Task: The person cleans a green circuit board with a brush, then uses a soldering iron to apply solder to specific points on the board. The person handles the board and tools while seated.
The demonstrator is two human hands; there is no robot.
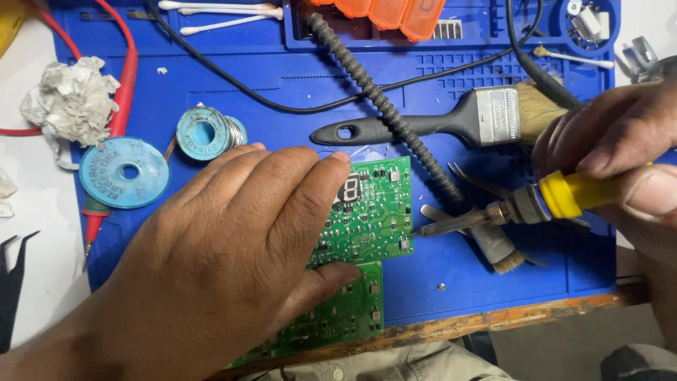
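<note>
Count: 1 green printed circuit board (pixel 370 212) with 1 small digit display (pixel 350 189). 2 light-blue round spools: solder-wick reel (pixel 125 172), solder wire spool (pixel 206 133). 2 brushes: black-handled bristle paintbrush (pixel 451 120), small grey-handled brush (pixel 497 247). 1 yellow-handled soldering iron (pixel 508 209). 4 white cotton swabs (pixel 222 10). 1 crumpled white tissue (pixel 69 102). 1 orange plastic compartment box (pixel 388 14). 1 blue silicone work mat (pixel 282 77). 2 hands.

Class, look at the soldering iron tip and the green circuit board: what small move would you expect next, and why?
Probably easing the soldering iron tip leftward onto the circuit board: the left hand lies flat on the board, and the tip, held by the right hand, sits just off its right edge.
</note>
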